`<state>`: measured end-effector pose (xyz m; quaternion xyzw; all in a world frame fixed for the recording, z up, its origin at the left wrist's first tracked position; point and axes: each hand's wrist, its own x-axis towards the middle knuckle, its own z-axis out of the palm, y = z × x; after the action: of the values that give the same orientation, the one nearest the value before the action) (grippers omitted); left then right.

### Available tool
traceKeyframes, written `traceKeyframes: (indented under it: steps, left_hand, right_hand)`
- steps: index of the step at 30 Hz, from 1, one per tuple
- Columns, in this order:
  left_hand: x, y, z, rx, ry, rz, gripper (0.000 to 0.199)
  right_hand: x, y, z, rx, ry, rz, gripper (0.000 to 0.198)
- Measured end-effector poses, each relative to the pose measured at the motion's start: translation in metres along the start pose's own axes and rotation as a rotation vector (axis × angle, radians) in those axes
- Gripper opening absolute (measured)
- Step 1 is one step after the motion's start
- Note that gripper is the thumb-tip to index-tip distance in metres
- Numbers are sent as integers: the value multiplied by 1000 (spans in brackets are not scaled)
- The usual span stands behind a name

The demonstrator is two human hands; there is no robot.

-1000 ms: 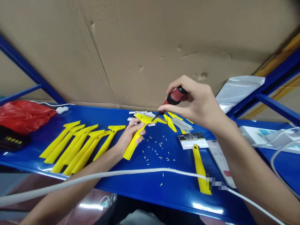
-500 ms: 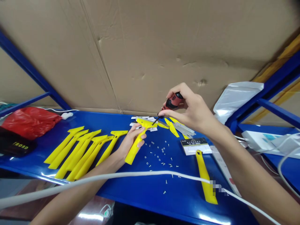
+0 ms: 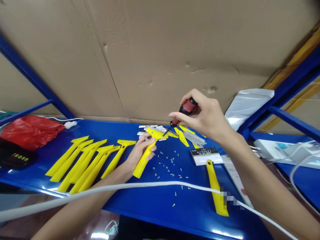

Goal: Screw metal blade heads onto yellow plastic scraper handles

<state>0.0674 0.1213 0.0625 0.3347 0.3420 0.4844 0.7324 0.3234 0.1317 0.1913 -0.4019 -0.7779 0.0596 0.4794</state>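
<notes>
My left hand [image 3: 140, 151] is wrapped round the handle of a yellow scraper [image 3: 141, 165], its wide head tilted up toward the back. In my right hand [image 3: 203, 111] is a red and black screwdriver [image 3: 187, 108]. The screwdriver's thin dark shaft slants down to the left, and its tip meets the right side of the scraper head; whether a screw sits under it is too small to make out. Loose screws [image 3: 175, 193] and nuts [image 3: 167, 167] lie scattered on the blue table [image 3: 147, 203], just right of the held scraper.
Several yellow scrapers [image 3: 82, 163] lie in a row at left, near a red plastic bag [image 3: 32, 131]. Yellow head pieces [image 3: 183, 137], metal blades [image 3: 196, 138] and a printed card [image 3: 206, 156] lie behind right. A white cable [image 3: 120, 187] crosses in front.
My right hand has shifted slightly on the screwdriver, with the thumb lifted further off the lower handle. The tip stays at the scraper head, and the view has moved a little.
</notes>
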Motion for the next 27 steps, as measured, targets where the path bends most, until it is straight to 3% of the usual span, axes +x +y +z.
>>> traceKeyframes:
  steps: [6,8,12,14,17,20,27]
  left_hand:
    - [1,0,2,-54,4,7,51]
    - [0,1,3,-68,-5,-4,50]
    - [-3,5,6,-96,0,-5,51]
    - [-4,7,7,-106,12,-4,49]
    - [-3,9,8,-110,34,-11,47]
    - [-2,11,7,-132,47,-21,46]
    - [-2,11,8,-133,64,6,48]
  right_hand:
    - [-1,6,-9,320,-277,-1,44]
    - [-1,7,-9,357,-251,7,45]
    - [0,4,-4,104,-51,-74,47]
    - [-1,2,-1,76,-74,-103,43]
    - [-3,1,2,229,-203,-105,43]
    - [-5,3,7,368,-211,-121,42]
    - [-3,-2,15,119,-97,-219,39]
